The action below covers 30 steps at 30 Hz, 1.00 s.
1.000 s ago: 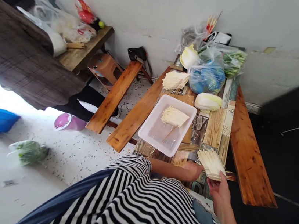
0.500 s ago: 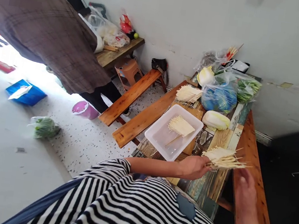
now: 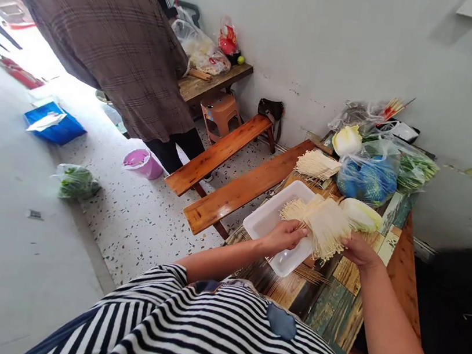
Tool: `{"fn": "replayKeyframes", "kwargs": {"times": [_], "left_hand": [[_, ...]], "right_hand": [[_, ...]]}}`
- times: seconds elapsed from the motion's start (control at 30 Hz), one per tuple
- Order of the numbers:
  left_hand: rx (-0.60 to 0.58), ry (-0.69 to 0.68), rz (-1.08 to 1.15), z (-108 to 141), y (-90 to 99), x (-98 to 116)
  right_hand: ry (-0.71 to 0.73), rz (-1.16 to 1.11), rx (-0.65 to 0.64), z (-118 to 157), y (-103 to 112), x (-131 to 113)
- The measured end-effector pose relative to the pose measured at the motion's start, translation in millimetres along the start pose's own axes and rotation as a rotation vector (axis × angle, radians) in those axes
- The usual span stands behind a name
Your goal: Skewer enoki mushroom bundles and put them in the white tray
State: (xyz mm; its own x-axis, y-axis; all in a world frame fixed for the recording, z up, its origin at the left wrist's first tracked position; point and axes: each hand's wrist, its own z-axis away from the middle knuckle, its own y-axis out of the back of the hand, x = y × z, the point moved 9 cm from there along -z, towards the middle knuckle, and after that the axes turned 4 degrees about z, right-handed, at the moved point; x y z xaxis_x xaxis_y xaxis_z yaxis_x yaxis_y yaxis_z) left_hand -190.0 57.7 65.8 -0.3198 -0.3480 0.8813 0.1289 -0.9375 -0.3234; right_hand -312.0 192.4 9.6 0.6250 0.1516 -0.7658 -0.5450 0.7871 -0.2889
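Note:
A fanned bunch of enoki mushrooms [image 3: 328,228] is held between my two hands, over the right part of a white plastic tray [image 3: 258,221]. My left hand [image 3: 285,238] is closed on its left, lower side. At its right edge, the fingers of my right hand [image 3: 358,250] are closed on the mushrooms, partly hidden by them. More enoki [image 3: 292,209] lie in the tray behind the held bunch. Thin wooden skewers [image 3: 312,274] lie on the table beside the tray. A napa cabbage [image 3: 361,214] lies just beyond my right hand.
On the patchwork table [image 3: 332,308], another enoki pile [image 3: 317,164], a cut cabbage [image 3: 347,140], a blue bag [image 3: 370,178] and bagged greens [image 3: 416,170] stand farther back. Wooden benches [image 3: 247,187] flank the table. A co-worker in a plaid shirt [image 3: 117,49] stands left, near a pink bucket [image 3: 143,164].
My left hand has moved left with the enoki, from the table to over the tray. My right hand, earlier apart and blurred, has come up and taken hold of the bunch's right side.

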Motion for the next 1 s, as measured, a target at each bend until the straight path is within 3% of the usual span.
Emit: {"fn": "replayKeyframes", "kwargs": {"times": [0.13,0.3,0.47,0.6,0.7,0.77,0.83,0.9,1.0], "left_hand": [[0.078,0.041,0.086,-34,30.6,-32],[0.131,0.120,0.081,-69,45.1,-70],[0.162,0.176,-0.034,-90,60.3,-90],[0.187,0.195,-0.188,-102,75.8,-96],[0.178,0.197,-0.299,-110,81.7,-98],[0.173,0.187,-0.372,-114,84.0,-98],[0.175,0.164,-0.448,-118,86.1,-96],[0.180,0.134,-0.522,-120,88.2,-93],[0.173,0.124,-0.603,-124,91.3,-92]], "right_hand": [[-0.152,0.090,-0.049,-35,-16,-6],[-0.311,0.234,0.009,-65,-1,-3],[-0.328,0.377,0.134,-83,12,2],[-0.188,0.540,0.372,-78,8,-2],[0.097,0.816,0.514,-64,-13,-15],[0.352,1.183,0.490,-59,-43,-22],[0.498,1.475,0.395,-64,-66,-13],[0.528,1.580,0.339,-74,-69,0],[0.593,1.594,0.363,-82,-63,9]]}}
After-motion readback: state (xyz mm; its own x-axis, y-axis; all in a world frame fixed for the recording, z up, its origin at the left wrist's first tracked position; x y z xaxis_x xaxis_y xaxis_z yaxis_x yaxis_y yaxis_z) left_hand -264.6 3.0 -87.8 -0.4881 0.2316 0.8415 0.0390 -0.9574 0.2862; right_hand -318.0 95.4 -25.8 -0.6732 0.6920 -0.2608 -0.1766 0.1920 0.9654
